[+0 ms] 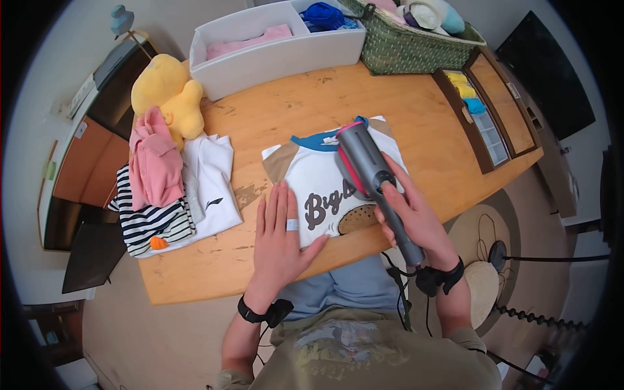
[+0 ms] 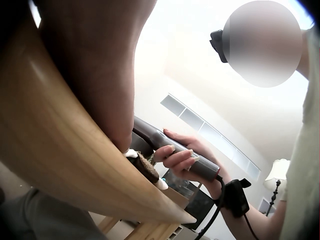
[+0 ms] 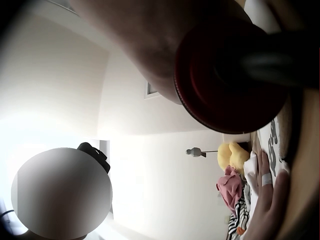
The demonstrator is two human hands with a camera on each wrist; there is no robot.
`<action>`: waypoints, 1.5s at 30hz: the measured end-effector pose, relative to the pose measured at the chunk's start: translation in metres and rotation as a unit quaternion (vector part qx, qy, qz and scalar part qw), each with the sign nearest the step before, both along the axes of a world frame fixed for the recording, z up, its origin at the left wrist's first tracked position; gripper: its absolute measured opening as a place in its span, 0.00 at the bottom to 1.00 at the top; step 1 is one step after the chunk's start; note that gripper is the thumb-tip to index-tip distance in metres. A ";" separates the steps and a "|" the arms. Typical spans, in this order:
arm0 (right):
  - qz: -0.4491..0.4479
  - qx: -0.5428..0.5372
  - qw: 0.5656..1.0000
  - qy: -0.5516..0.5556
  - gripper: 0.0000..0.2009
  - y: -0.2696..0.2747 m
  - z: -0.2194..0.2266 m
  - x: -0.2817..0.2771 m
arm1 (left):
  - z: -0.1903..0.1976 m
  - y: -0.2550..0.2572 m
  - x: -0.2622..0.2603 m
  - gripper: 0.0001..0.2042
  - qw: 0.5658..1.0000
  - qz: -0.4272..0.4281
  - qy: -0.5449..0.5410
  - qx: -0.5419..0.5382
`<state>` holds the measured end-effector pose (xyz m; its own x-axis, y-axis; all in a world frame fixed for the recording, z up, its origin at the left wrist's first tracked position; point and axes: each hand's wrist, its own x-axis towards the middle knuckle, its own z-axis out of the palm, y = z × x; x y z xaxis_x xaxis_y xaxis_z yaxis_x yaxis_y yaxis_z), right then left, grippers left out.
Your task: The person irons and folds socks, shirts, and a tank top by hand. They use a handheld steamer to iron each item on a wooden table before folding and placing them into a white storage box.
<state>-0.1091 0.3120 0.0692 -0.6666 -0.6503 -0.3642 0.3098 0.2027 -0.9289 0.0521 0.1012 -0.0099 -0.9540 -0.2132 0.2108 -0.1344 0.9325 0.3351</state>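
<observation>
A folded white shirt [image 1: 302, 175] with a blue collar, tan sleeves and dark lettering lies near the table's front edge. On its left side my left hand [image 1: 279, 234] rests flat, fingers straight and a pale band round one finger. My right hand [image 1: 413, 218] grips the handle of a grey and pink handheld appliance [image 1: 367, 159], whose head lies over the shirt's right part and hides some lettering. In the left wrist view, the right hand's fingers [image 2: 177, 159] curl round the grey handle [image 2: 202, 167], with a cord at its end.
Left on the table [image 1: 260, 117] are a yellow plush toy [image 1: 162, 94], a pink garment [image 1: 156, 166], a striped garment [image 1: 153, 224] and a white one [image 1: 211, 169]. Behind stand a white bin [image 1: 279, 62] and a green basket [image 1: 403, 52]; a divided wooden box [image 1: 478, 133] lies right.
</observation>
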 end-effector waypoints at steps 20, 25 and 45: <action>-0.127 0.010 0.991 0.039 0.30 0.040 -0.003 -0.028 | 0.002 0.000 0.000 0.50 1.000 -0.007 -0.004 -0.004; -0.143 0.016 0.986 0.084 0.31 0.052 -0.003 -0.039 | 0.001 0.000 0.001 0.50 1.000 -0.009 0.003 -0.008; -0.019 0.013 1.000 0.005 0.32 0.073 0.005 0.004 | 0.005 0.002 0.001 0.35 1.000 -0.016 -0.005 -0.007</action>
<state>-0.1050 0.3851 0.0738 -0.6946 -0.6141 -0.3747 0.3090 0.2157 -0.9263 0.0530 0.1035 -0.0051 -0.9626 -0.1792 0.2032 -0.1076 0.9413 0.3200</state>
